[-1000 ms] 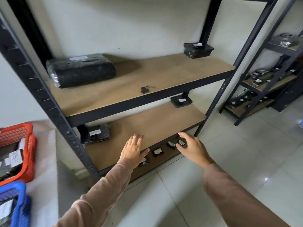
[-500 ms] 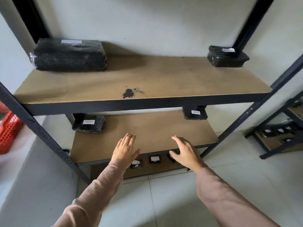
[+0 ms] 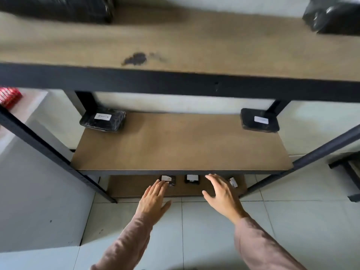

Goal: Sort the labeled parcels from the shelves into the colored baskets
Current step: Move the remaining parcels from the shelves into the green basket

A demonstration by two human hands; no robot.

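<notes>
Three small black parcels with white labels lie in a row on the bottom shelf (image 3: 134,187): a left one (image 3: 168,179), a middle one (image 3: 192,179) and a right one (image 3: 233,181), partly hidden. My left hand (image 3: 153,201) is open, fingertips at the left small parcel. My right hand (image 3: 222,193) is open between the middle and right parcels, holding nothing. On the middle shelf (image 3: 181,145) sit a labeled black parcel at back left (image 3: 102,120) and another at back right (image 3: 259,120). The top shelf (image 3: 194,45) carries a large black parcel (image 3: 64,8) and a smaller one (image 3: 333,16).
The rack's black posts (image 3: 48,152) stand left and right of my hands. A corner of the red basket (image 3: 8,96) shows at the far left on a white surface. Another black rack's foot (image 3: 348,172) is at the right edge. White floor tiles lie below.
The camera has dropped and come closer to the rack. Both hands have gone down from the middle shelf's front edge to the bottom shelf's small parcels.
</notes>
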